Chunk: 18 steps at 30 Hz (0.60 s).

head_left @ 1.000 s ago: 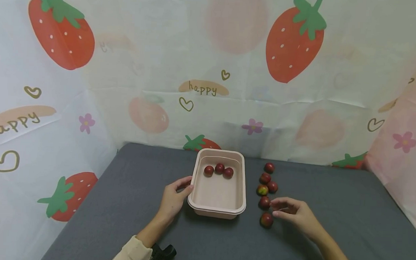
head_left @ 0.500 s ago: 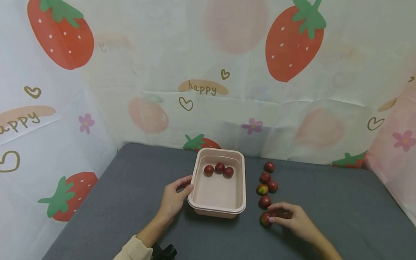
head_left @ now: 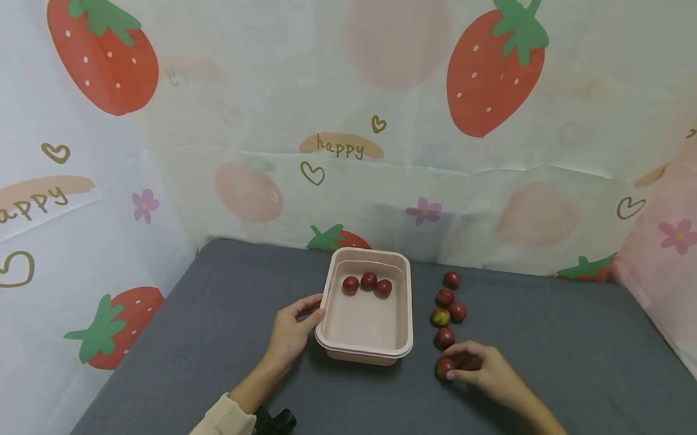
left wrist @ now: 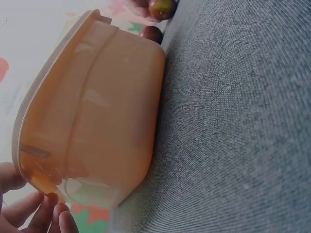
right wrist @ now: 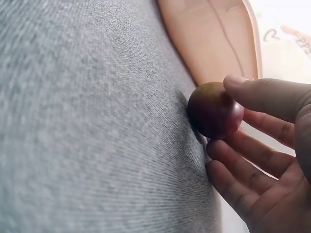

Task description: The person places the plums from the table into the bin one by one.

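My left hand (head_left: 289, 330) grips the left rim of a beige plastic container (head_left: 364, 327); in the left wrist view its thumb and fingers (left wrist: 43, 211) are at the rim. Three dark red plums (head_left: 368, 281) lie toward the far end inside. To the right of the container, my right hand (head_left: 487, 373) pinches the nearest plum (head_left: 444, 368) of a loose row. In the right wrist view this reddish plum (right wrist: 215, 110), greenish on one side, sits between thumb and fingers, close to the cloth; whether it touches the cloth I cannot tell.
Several more plums extend away from me beyond the right hand, among them a yellow-green one (head_left: 440, 317) and a farthest one (head_left: 452, 280). Grey cloth (head_left: 552, 340) covers the table. A printed strawberry curtain (head_left: 260, 112) stands behind and at both sides.
My right hand has come toward me and left, from beside the second-nearest plum to the nearest one, and now has its fingers around it. The left hand and container stay put.
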Tool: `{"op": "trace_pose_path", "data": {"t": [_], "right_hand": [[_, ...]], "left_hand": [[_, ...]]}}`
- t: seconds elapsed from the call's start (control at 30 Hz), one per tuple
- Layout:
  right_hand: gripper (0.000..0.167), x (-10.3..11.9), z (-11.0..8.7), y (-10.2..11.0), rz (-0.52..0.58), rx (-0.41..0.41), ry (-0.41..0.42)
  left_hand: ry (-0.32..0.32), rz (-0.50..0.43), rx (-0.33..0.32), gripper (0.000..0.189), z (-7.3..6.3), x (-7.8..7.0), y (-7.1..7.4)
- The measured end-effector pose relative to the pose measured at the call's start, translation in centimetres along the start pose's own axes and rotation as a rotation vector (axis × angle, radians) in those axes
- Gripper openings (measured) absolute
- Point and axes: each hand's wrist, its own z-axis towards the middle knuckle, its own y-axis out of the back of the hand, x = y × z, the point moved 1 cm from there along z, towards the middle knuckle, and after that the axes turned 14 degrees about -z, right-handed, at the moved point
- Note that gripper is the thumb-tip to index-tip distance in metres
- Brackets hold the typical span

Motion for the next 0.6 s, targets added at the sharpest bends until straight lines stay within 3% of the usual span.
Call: {"op": "trace_pose_path", "data": {"t": [0.6], "right_hand": [[0.032, -0.28, -0.07, -0.27, -0.036, 0.002, -0.037]], "left_hand": [[0.005, -0.001, 0.0, 0.035, 0.05, -0.08, -0.05]]}}
